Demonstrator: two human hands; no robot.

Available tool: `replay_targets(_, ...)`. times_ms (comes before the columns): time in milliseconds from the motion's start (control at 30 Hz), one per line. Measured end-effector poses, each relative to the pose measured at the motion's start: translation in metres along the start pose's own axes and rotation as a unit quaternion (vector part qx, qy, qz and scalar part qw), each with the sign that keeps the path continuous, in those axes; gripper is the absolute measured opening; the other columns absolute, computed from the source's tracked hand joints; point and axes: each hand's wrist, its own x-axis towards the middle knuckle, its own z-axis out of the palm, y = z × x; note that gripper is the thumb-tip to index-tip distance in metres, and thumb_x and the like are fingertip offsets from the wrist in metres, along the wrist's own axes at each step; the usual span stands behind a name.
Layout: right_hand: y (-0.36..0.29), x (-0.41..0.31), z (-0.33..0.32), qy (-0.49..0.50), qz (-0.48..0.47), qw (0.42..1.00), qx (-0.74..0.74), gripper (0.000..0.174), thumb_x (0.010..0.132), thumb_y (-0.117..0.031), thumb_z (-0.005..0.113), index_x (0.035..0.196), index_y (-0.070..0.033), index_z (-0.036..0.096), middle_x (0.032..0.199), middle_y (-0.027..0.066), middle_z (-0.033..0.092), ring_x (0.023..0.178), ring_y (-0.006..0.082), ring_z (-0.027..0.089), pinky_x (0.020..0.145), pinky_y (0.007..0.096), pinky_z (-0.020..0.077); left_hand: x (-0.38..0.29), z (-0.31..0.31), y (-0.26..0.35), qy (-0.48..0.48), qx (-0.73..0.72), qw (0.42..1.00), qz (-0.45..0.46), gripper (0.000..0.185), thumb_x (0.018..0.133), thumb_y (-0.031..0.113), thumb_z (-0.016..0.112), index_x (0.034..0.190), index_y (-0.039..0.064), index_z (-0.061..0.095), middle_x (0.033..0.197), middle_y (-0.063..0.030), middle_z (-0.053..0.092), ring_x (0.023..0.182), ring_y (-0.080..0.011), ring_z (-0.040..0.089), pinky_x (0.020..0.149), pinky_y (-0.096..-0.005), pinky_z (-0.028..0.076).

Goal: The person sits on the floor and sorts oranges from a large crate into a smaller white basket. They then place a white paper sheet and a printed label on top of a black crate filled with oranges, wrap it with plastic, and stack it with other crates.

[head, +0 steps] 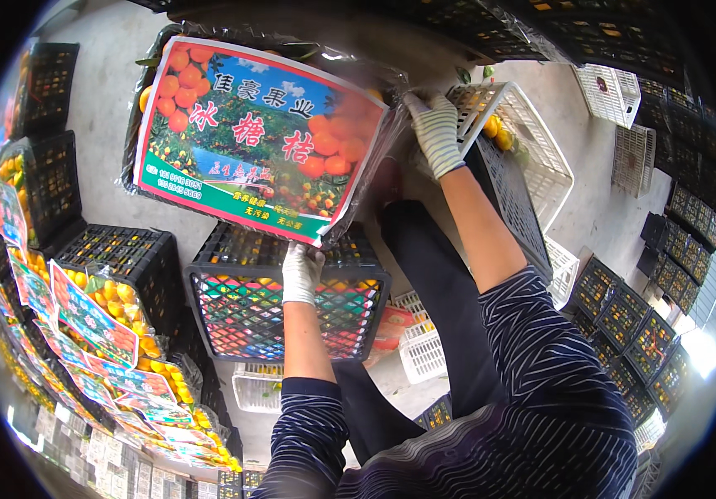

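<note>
In front of me is a black plastic crate (pixel 128 168) of orange citrus fruit, mostly hidden by a large printed sheet (pixel 252 134) with fruit pictures and writing. Clear plastic film (pixel 395 118) runs around its edges. My right hand (pixel 436 128), in a striped knit glove, pinches the film at the right side. At the near edge, my gloved left hand (pixel 303 271) has its fingers curled against the sheet's lower border; what they grip is hidden. Below stands another black lattice crate (pixel 289 315), through which printed sheets and fruit show.
Many fruit-filled black crates (pixel 124 256) with printed sheets line the left. A white plastic crate (pixel 536 150) holding a few fruits is tilted beside my right arm, with a black crate panel (pixel 514 193) against it. More crates (pixel 626 318) are stacked at right. Another white crate (pixel 423 355) sits near my legs.
</note>
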Motion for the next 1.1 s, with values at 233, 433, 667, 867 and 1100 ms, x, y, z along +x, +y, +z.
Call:
replay_targets(233, 0.009, -0.015, -0.017, -0.241, -0.151, 0.878, -0.384, 0.023, 0.093, -0.027, 0.058, 0.110, -0.014, 0.066, 0.101, 0.0148, 0.068, 0.099, 0.0369, 0.065, 0.086, 0.0445, 0.0528, 0.002, 0.012, 0.002, 0.082, 0.154, 0.981, 0.086, 0.019, 0.098, 0.010, 0.060, 0.116, 0.010, 0.055, 0.089, -0.0014, 0.064, 0.068, -0.0101, 0.059, 0.054, -0.0258, 0.052)
replay_targets(433, -0.003, -0.013, -0.019, -0.244, -0.230, 0.876, -0.347, 0.034, 0.090, -0.024, 0.063, 0.119, -0.008, 0.062, 0.106, 0.0151, 0.066, 0.100, 0.0365, 0.065, 0.087, 0.0447, 0.0527, -0.027, 0.013, 0.002, 0.089, 0.247, 0.956, 0.128, 0.003, 0.097, 0.005, 0.058, 0.100, 0.004, 0.057, 0.076, -0.0023, 0.060, 0.056, -0.0094, 0.055, 0.050, -0.0253, 0.050)
replay_targets(667, 0.004, 0.000, -0.013, -0.237, -0.321, 0.803, -0.443, 0.037, 0.087, -0.026, 0.067, 0.119, -0.007, 0.060, 0.100, 0.0173, 0.067, 0.097, 0.0383, 0.066, 0.083, 0.0448, 0.0545, -0.062, 0.004, 0.006, -0.044, 0.092, 0.989, 0.110, 0.011, 0.097, 0.008, 0.060, 0.107, 0.005, 0.055, 0.088, -0.0059, 0.062, 0.072, -0.0140, 0.061, 0.062, -0.0262, 0.055)
replay_targets(867, 0.011, 0.006, -0.013, -0.272, 0.221, 0.926, 0.140, 0.014, 0.091, -0.015, 0.064, 0.100, -0.004, 0.066, 0.083, 0.0084, 0.069, 0.079, 0.0227, 0.069, 0.071, 0.0369, 0.0582, -0.039, 0.021, -0.012, 0.093, 0.278, 0.937, 0.190, 0.018, 0.091, 0.011, 0.074, 0.097, 0.005, 0.058, 0.084, -0.0030, 0.061, 0.073, -0.0101, 0.057, 0.066, -0.0249, 0.053)
replay_targets(1100, 0.009, -0.010, 0.014, -0.075, 0.111, 0.981, 0.139, 0.021, 0.093, -0.017, 0.066, 0.109, -0.004, 0.064, 0.092, 0.0093, 0.069, 0.082, 0.0223, 0.069, 0.077, 0.0365, 0.0588, -0.064, 0.026, 0.006, -0.076, -0.051, 0.987, 0.134, 0.027, 0.092, 0.017, 0.072, 0.111, 0.006, 0.056, 0.100, -0.0076, 0.066, 0.087, -0.0200, 0.068, 0.076, -0.0348, 0.062)
